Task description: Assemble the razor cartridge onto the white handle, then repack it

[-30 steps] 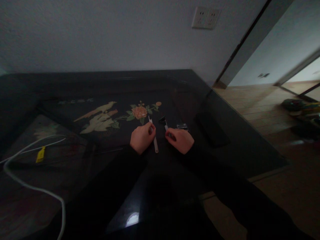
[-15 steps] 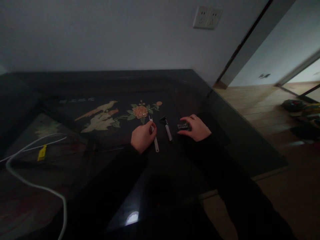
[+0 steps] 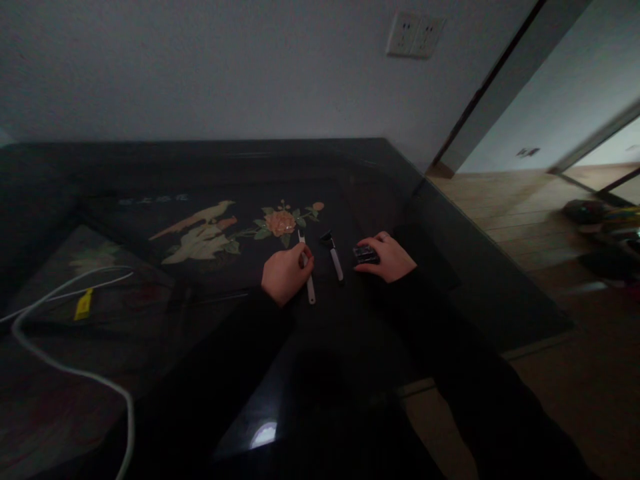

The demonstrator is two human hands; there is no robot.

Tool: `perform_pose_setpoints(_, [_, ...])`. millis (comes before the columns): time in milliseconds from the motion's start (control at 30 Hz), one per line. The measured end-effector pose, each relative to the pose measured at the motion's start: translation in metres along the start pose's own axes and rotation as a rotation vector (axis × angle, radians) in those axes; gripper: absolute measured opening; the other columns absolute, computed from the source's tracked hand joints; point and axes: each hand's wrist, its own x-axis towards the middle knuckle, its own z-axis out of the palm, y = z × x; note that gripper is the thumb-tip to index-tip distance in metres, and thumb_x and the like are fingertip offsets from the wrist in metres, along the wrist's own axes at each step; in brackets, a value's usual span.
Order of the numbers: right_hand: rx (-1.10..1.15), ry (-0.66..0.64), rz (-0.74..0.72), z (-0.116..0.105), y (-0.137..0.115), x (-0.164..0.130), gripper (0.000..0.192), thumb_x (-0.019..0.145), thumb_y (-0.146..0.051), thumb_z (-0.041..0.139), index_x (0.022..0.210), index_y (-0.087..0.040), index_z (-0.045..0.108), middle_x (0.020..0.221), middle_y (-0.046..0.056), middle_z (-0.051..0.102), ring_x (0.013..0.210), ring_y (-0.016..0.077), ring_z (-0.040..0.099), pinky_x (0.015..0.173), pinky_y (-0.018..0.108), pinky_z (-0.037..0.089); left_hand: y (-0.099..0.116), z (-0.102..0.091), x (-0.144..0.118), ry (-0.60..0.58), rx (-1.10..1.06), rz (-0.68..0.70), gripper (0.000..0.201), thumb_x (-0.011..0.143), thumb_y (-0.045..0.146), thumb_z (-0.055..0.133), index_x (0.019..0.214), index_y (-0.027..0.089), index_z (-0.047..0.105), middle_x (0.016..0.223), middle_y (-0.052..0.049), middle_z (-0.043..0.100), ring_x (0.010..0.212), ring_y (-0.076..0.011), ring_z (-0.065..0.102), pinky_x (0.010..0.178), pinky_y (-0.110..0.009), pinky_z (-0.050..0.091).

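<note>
The left hand [image 3: 284,273] rested on the dark glass tabletop [image 3: 150,320], its fingers closed on the slim white-handled tool with a forked metal tip [image 3: 306,269], which lay pointing toward the inlaid peach-coloured flower [image 3: 279,223]. Just to the right, apart from both hands, lay a second short tool with a white handle and a black head [image 3: 334,257], flat on the glass.

The right hand [image 3: 387,257] lay over a small dark rectangular case with a glinting edge [image 3: 365,254]. Its fingers curled about the case's far and near sides; whether they truly gripped it or only touched it could not be told in the dim light.

To handle the case well, the right fingers would best pinch it by its long edges and keep it low and level, since the glass looked slick and a small flat piece would likely skate away under a sideways push. The left hand would do well to hold the forked tool steady, tip clear of the black-headed tool beside it.

Well to the left, a white cable [image 3: 60,373] looped across the tabletop near a yellow tag [image 3: 83,304]. A white double wall socket [image 3: 413,35] sat on the wall above.
</note>
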Motion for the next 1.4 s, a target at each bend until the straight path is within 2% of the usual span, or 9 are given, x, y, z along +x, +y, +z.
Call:
perform_pose_setpoints(167, [0.0, 0.005, -0.025, 0.0022, 0.0027, 0.0009, 0.049, 0.068, -0.041, 0.076, 0.111, -0.021, 0.063, 0.101, 0.009, 0.05, 0.095, 0.0257, 0.057, 0.088, 0.039, 0.047, -0.0023, 0.0016, 0.001, 0.012, -0.011, 0.01, 0.017, 0.085, 0.032, 0.048, 0.09, 0.023, 0.061, 0.074, 0.0, 0.068, 0.071, -0.0183, 0.064, 0.055, -0.026, 0.033])
perform_pose_setpoints(533, [-0.015, -0.023, 0.02, -0.0038, -0.0047, -0.0007, 0.053, 0.068, -0.043, 0.075, 0.114, -0.019, 0.063, 0.103, 0.01, 0.048, 0.094, 0.0254, 0.057, 0.091, 0.039, 0.046, -0.0056, 0.0051, 0.0036, 0.02, -0.004, -0.003, 0.018, 0.085, 0.034, 0.05, 0.091, 0.022, 0.062, 0.075, -0.001, 0.069, 0.074, -0.0194, 0.065, 0.06, -0.027, 0.038])
perform_pose_setpoints(900, [0.003, 0.0, -0.026, -0.0008, 0.0016, 0.0007, 0.052, 0.068, -0.043, 0.076, 0.112, -0.02, 0.063, 0.1, 0.008, 0.048, 0.091, 0.0244, 0.057, 0.09, 0.039, 0.047, -0.0039, 0.0027, 0.003, 0.002, -0.025, -0.035, 0.02, 0.086, 0.032, 0.05, 0.092, 0.021, 0.064, 0.077, -0.002, 0.07, 0.077, -0.0202, 0.067, 0.067, -0.027, 0.043])
perform_pose_setpoints(1400, [0.023, 0.013, -0.045, 0.001, 0.0043, 0.0013, 0.05, 0.067, -0.044, 0.076, 0.11, -0.022, 0.063, 0.099, 0.007, 0.048, 0.091, 0.0238, 0.057, 0.088, 0.039, 0.048, -0.0048, 0.0023, 0.003, -0.005, -0.042, -0.037, 0.02, 0.086, 0.032, 0.049, 0.092, 0.021, 0.064, 0.078, -0.002, 0.07, 0.077, -0.0203, 0.067, 0.067, -0.027, 0.043])
